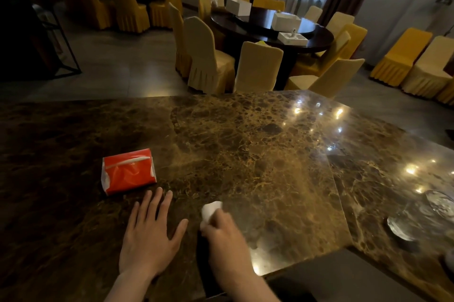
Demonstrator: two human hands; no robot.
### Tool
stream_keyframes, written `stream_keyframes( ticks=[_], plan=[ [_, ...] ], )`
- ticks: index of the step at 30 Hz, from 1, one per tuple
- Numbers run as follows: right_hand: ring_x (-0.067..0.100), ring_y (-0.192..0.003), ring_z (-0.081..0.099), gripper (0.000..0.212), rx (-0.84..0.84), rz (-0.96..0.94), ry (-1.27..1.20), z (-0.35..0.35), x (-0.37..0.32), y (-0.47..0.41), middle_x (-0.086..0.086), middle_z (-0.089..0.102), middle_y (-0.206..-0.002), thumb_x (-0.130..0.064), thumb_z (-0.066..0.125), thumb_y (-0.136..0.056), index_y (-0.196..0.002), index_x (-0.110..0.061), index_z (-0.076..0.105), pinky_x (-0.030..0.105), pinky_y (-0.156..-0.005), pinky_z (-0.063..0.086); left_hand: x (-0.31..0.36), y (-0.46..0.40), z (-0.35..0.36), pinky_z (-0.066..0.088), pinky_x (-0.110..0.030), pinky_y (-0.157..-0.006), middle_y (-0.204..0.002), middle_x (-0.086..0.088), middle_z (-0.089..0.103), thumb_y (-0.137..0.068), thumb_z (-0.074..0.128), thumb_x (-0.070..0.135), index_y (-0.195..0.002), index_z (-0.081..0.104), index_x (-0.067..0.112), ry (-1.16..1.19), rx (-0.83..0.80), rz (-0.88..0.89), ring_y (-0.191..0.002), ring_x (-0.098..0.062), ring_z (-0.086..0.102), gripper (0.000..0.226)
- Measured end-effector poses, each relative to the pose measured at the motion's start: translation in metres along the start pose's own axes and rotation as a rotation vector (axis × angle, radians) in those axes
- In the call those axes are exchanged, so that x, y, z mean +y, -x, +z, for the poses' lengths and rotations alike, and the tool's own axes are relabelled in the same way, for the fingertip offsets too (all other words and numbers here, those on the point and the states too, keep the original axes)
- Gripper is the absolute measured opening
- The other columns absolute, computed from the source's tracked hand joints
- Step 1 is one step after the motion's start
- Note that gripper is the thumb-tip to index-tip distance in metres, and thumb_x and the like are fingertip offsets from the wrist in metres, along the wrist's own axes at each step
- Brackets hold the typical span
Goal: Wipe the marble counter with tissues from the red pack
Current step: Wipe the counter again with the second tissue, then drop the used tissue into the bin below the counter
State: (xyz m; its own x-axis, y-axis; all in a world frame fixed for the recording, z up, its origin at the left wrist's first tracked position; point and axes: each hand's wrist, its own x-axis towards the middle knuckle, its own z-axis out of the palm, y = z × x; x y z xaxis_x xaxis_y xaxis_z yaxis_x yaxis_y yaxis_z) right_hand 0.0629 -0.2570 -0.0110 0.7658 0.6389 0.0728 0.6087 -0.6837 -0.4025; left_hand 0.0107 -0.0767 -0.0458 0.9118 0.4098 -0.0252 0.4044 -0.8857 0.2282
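A red tissue pack [129, 171] lies on the brown marble counter [245, 149], left of centre, with white tissue showing at its top slit. My left hand [149, 235] rests flat on the marble just below the pack, fingers spread, holding nothing. To its right, my right hand [224, 235] is closed on a crumpled white tissue [210, 210] that presses against the counter surface.
The counter bends to the right, where glass dishes [422, 215] stand near its near edge. Beyond the counter are a dark round table [270, 28] with white boxes and many yellow and beige covered chairs [208, 55]. A second round table stands far left.
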Motion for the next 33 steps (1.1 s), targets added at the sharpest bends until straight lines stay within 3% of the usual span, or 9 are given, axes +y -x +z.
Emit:
stream_keyframes(
  ticks=[4,8,12,15,20,23,26,29,33],
  plan=[
    [0.023,-0.111,0.051,0.026,-0.025,-0.067,0.028,-0.006,0.005,0.004,0.003,0.053,-0.128,-0.015,0.071,-0.09,-0.116,-0.02,0.069,0.034,-0.077,0.055,0.0,0.001,0.001,-0.003,-0.042,-0.128,-0.172,0.005,-0.003,-0.087,0.0,0.08,-0.162,0.0,0.031,-0.002,0.02,0.005,-0.156,-0.014,-0.014,0.09],
    [0.018,-0.094,0.054,0.025,0.119,0.156,0.107,-0.031,0.049,0.001,-0.001,0.065,-0.103,-0.006,0.071,-0.086,-0.105,-0.02,0.077,0.027,-0.07,0.045,0.0,0.003,0.0,-0.005,-0.041,-0.128,-0.173,0.005,-0.003,-0.091,0.007,0.077,-0.162,0.0,0.031,0.008,0.032,0.004,-0.155,-0.014,-0.015,0.085],
    [0.023,-0.098,0.058,0.033,0.221,0.322,0.122,-0.039,0.062,-0.002,0.004,0.068,-0.103,0.003,0.063,-0.089,-0.117,-0.012,0.072,0.033,-0.077,0.05,0.0,0.004,-0.001,-0.004,-0.042,-0.128,-0.173,0.004,-0.001,-0.093,0.01,0.076,-0.162,0.001,0.031,0.017,0.04,0.011,-0.156,-0.015,-0.013,0.083],
    [0.022,-0.109,0.056,0.051,0.184,0.174,0.084,-0.022,0.027,0.007,0.005,0.063,-0.121,0.005,0.065,-0.084,-0.132,-0.012,0.059,0.029,-0.084,0.051,0.001,0.005,-0.002,-0.002,-0.042,-0.128,-0.173,0.004,0.001,-0.094,0.012,0.074,-0.163,0.004,0.031,0.025,0.051,0.009,-0.157,-0.015,-0.01,0.082],
    [0.022,-0.111,0.053,0.037,0.011,-0.08,0.093,-0.007,0.001,0.027,0.006,0.055,-0.123,-0.005,0.065,-0.089,-0.126,-0.01,0.059,0.03,-0.079,0.054,0.0,0.004,-0.001,-0.001,-0.042,-0.129,-0.173,0.004,0.001,-0.095,0.018,0.073,-0.163,0.004,0.03,0.029,0.054,0.004,-0.157,-0.015,-0.01,0.081],
    [0.019,-0.105,0.054,0.021,0.066,0.14,0.109,-0.029,0.037,0.026,0.002,0.053,-0.119,-0.011,0.065,-0.094,-0.115,-0.013,0.064,0.029,-0.08,0.05,-0.002,0.005,-0.001,-0.002,-0.04,-0.128,-0.173,0.003,0.003,-0.096,0.021,0.073,-0.163,0.007,0.03,0.062,0.044,0.02,-0.157,-0.014,-0.008,0.081],
    [0.025,-0.079,0.059,0.006,0.164,0.342,0.13,-0.045,0.06,0.023,0.005,0.048,-0.106,-0.003,0.061,-0.096,-0.097,-0.007,0.065,0.038,-0.068,0.055,-0.004,0.007,-0.001,-0.001,-0.037,-0.128,-0.172,0.003,0.012,-0.097,0.03,0.07,-0.162,0.017,0.029,0.111,0.079,0.031,-0.157,-0.013,0.0,0.078],
    [0.025,-0.08,0.063,0.01,0.241,0.356,-0.028,-0.042,0.061,0.025,0.004,0.056,-0.106,-0.001,0.06,-0.097,-0.098,-0.006,0.068,0.037,-0.066,0.055,-0.003,0.007,-0.002,0.002,-0.038,-0.128,-0.171,0.002,0.018,-0.097,0.034,0.069,-0.16,0.023,0.028,0.123,0.099,0.027,-0.157,-0.015,0.006,0.076],
    [0.007,-0.078,0.065,0.014,0.318,0.311,-0.438,-0.048,0.038,0.025,-0.007,0.07,-0.088,-0.008,0.063,-0.099,-0.102,-0.02,0.068,0.032,-0.068,0.056,-0.004,0.008,-0.008,0.009,-0.042,-0.128,-0.169,0.001,0.025,-0.097,0.036,0.069,-0.159,0.028,0.028,0.137,0.123,0.032,-0.156,-0.017,0.013,0.075]
  ],
)
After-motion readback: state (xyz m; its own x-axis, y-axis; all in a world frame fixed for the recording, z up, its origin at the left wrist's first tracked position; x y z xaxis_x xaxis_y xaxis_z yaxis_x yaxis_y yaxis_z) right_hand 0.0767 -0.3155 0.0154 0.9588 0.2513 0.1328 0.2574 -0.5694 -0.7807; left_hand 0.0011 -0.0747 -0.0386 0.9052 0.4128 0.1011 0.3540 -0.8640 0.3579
